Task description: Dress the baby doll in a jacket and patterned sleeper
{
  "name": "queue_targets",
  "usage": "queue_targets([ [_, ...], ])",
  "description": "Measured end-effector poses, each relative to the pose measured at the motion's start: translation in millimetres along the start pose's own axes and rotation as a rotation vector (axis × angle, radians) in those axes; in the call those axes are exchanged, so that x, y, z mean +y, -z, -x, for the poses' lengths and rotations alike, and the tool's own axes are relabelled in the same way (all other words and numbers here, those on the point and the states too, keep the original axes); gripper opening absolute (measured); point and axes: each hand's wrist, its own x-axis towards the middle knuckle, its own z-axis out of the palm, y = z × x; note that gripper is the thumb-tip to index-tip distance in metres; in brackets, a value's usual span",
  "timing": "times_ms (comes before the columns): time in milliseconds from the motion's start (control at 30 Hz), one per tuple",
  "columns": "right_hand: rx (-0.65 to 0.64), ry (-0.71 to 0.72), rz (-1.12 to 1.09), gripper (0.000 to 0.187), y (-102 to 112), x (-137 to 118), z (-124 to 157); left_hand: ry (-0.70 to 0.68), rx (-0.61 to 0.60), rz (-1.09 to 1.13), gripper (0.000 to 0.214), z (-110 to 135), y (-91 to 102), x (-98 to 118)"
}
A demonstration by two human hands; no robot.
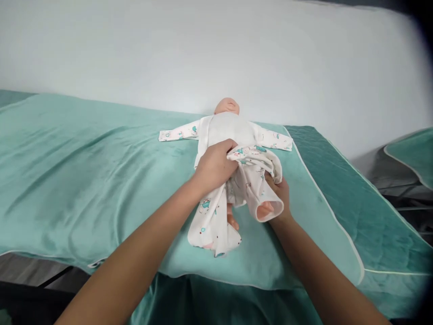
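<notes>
A baby doll point(227, 105) lies on its back, head toward the wall, both sleeved arms stretched out to the sides. It wears a white printed baby garment point(207, 221), with a plain white area over the chest. My left hand point(216, 167) is closed on the bunched cloth near the doll's middle. On the other side, my right hand point(280, 194) grips the garment's right leg from the outside, its fingers partly hidden by the cloth. One doll foot point(264, 209) shows inside that leg opening. The other doll foot point(232, 219) is bare beside the loose left leg.
A light green blanket point(101, 180) with wrinkles lies under the doll. Darker green quilted bedding point(352, 198) spreads to the right. A white wall point(169, 54) stands behind the bed. Another green padded piece point(412, 153) is at the far right.
</notes>
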Motion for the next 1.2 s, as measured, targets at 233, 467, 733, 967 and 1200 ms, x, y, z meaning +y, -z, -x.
queue_targets([
  [233, -0.037, -0.022, 0.076, 0.037, -4, -5, 0, 0.121, -0.064, 0.428, 0.027, -7, -2.0, -34],
  [467, 0.031, -0.039, 0.064, 0.036, -6, -4, 2, 0.203, -0.205, 0.925, 0.046, 10, 10.9, -43],
  [733, 0.133, 0.176, 0.19, 0.028, -2, -7, -21, 0.18, -0.232, 1.132, 0.045, 15, 11.5, -44],
  [967, 0.049, 0.241, 0.206, 0.024, 0, -2, -20, 0.094, -0.359, 1.184, 0.033, 14, 12.5, -54],
  [1200, -0.502, 0.47, 0.346, 0.033, -4, -60, -26, 0.048, -0.218, 1.2, 0.037, 15, 7.9, -52],
])
